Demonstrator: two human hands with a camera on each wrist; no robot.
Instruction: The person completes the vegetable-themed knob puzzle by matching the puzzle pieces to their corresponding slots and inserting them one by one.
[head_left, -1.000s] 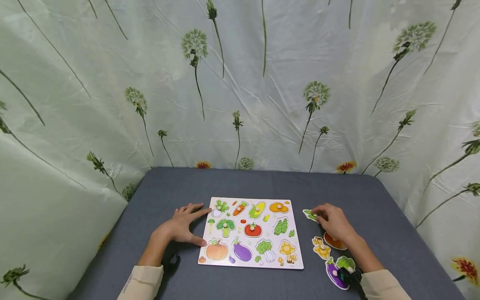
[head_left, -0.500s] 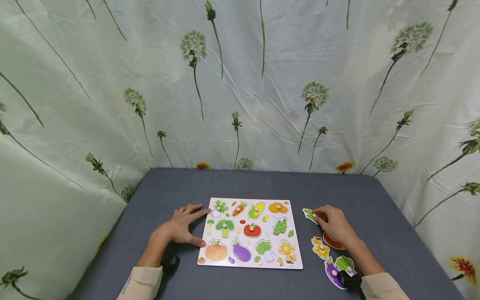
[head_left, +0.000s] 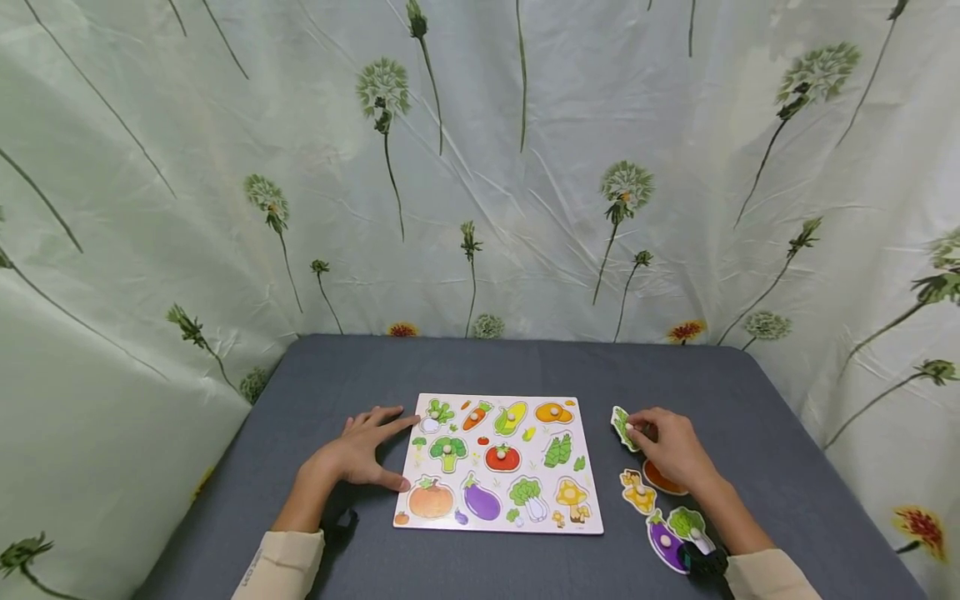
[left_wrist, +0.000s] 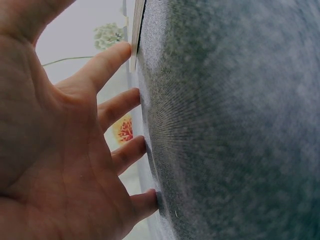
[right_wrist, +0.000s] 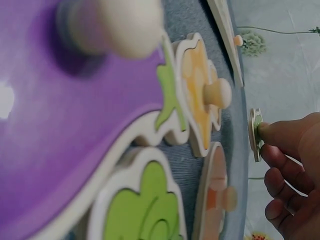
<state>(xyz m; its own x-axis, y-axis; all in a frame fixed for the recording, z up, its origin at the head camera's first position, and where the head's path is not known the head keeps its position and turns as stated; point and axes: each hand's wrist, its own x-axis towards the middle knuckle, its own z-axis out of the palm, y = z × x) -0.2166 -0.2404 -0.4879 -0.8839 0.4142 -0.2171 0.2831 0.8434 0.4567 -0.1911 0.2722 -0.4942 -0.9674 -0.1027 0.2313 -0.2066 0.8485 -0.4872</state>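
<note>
My left hand point(head_left: 367, 450) lies spread, its thumb and index finger touching the left edge of a white vegetable puzzle board point(head_left: 495, 527). In the left wrist view the fingers of the left hand point(left_wrist: 65, 135) are parted, with one fingertip against the board's side point(left_wrist: 135, 40). To the right of the board, my right hand point(head_left: 671, 450) pinches a green leafy puzzle piece point(head_left: 621, 427) by its knob. The right wrist view has this green piece point(right_wrist: 256, 135) seen edge-on between thumb and fingers of the right hand point(right_wrist: 295, 170); part of it is hidden.
Near the right forearm lie loose knobbed pieces: mushroom point(head_left: 638, 493), pumpkin point(head_left: 663, 479), eggplant point(head_left: 663, 542) and bok choy point(head_left: 686, 523). Pieces such as the tomato point(head_left: 502, 458) and broccoli point(head_left: 448, 450) sit in the board. A grey cloth covers the table point(head_left: 360, 367); a floral curtain point(head_left: 525, 208) hangs behind.
The green piece has turned in my right hand, its long side now running more up and down in the head view. The left hand and board keep their places.
</note>
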